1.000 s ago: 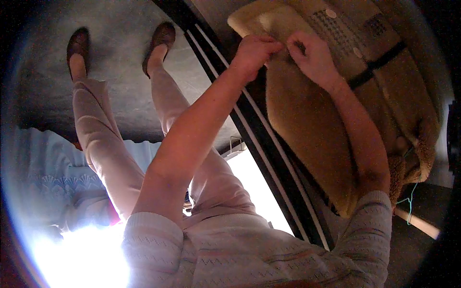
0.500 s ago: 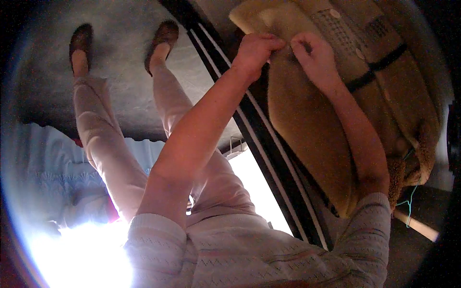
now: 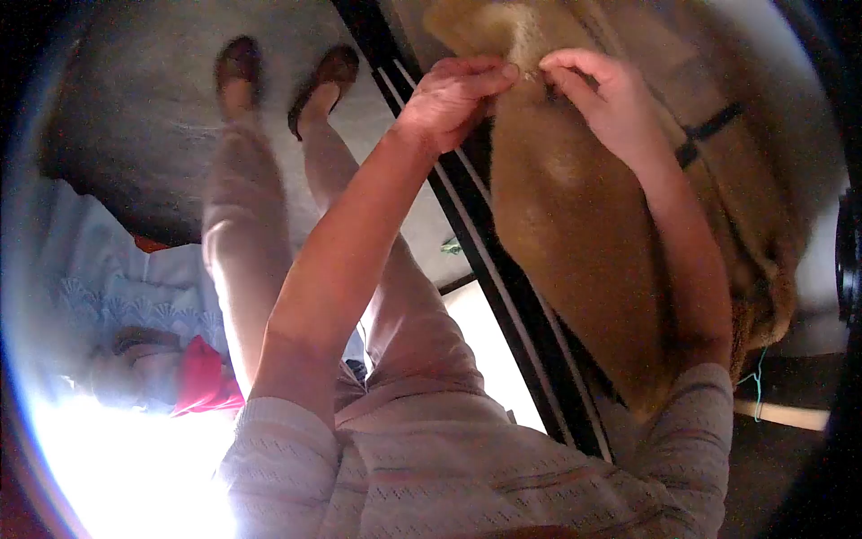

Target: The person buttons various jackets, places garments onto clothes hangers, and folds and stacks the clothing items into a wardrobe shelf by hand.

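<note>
Both my hands are up at the brown plush piece [image 3: 575, 225], fingertips nearly meeting, just a small gap btwn L and R. L hand [image 3: 453, 97] is pinched tight: thumb pressed down on the forefinger, w/ a bit of the plush edge btwn them, as far as I can tell. R hand [image 3: 606, 94] has thumb & forefinger bent in a narrow curl, tips at the plush right across from my L thumb; can't tell if there's smth thin btwn them, too small & dim.

Main thing is how the plush lies: it's under & btwn my fingertips, long axis running from just past them back toward my R elbow, slanting w/ my R forearm, which lies over it. So R is nearer the bulk of it; L only gets the edge on its own side. A pale fuzzy patch [image 3: 528, 40] sits just beyond the gap btwn my tips, plush puckered there.

To the R of my R wrist, a dark strap [image 3: 718, 119] crosses folded brown fabric; can't tell if that's the same piece. Black rail w/ pale stripes [image 3: 476, 207] passes under my L wrist, along the plush's L side. Well back from the fingers, past my R elbow: turquoise cord [image 3: 760, 386] by a pale pole [image 3: 781, 414]. My shoes [image 3: 238, 67] are off L of my L fingers, well apart.
</note>
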A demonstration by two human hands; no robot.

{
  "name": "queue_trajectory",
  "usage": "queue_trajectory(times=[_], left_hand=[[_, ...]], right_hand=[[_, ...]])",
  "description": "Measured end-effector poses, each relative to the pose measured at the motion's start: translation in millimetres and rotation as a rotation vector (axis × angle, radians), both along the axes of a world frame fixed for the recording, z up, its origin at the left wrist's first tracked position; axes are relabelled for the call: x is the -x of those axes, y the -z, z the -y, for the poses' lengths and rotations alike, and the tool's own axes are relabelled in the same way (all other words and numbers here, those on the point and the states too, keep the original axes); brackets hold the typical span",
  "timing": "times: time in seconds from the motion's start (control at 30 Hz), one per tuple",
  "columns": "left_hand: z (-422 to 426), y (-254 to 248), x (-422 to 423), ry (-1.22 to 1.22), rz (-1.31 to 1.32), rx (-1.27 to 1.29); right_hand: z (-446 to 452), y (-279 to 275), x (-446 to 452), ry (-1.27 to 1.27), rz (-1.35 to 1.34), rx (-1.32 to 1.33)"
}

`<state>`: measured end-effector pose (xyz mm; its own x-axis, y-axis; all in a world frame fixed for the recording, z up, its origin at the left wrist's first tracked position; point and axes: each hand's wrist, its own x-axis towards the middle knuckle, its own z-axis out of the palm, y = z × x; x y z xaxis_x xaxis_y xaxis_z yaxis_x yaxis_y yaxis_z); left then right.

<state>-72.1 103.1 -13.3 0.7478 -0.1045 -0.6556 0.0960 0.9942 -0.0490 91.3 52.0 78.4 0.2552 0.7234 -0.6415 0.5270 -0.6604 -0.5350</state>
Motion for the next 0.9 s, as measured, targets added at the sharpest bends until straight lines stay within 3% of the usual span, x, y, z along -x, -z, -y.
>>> queue_trajectory(times=[0.07, 0.17, 0.37, 0.57, 0.9], left_hand=[[-12, -9, 9, -0.007, -0.055, -0.023], [-20, -10, 19, -0.030, 0.045, 0.010], [-31, -12, 37, -0.148, 0.055, 0.059], [-29, 12, 45, -0.294, 0.156, 0.143], [-13, 18, 44, -0.322, 0.163, 0.142]], right_hand=[[-15, -8, 12, -0.113, 0.110, -0.055], [-24, -16, 24, -0.053, 0.077, -0.012], [-51, -21, 47, -0.190, 0.105, -0.048], [-70, -1, 55, -0.325, 0.127, -0.079], [-71, 3, 49, -0.686, 0.237, -0.073]])
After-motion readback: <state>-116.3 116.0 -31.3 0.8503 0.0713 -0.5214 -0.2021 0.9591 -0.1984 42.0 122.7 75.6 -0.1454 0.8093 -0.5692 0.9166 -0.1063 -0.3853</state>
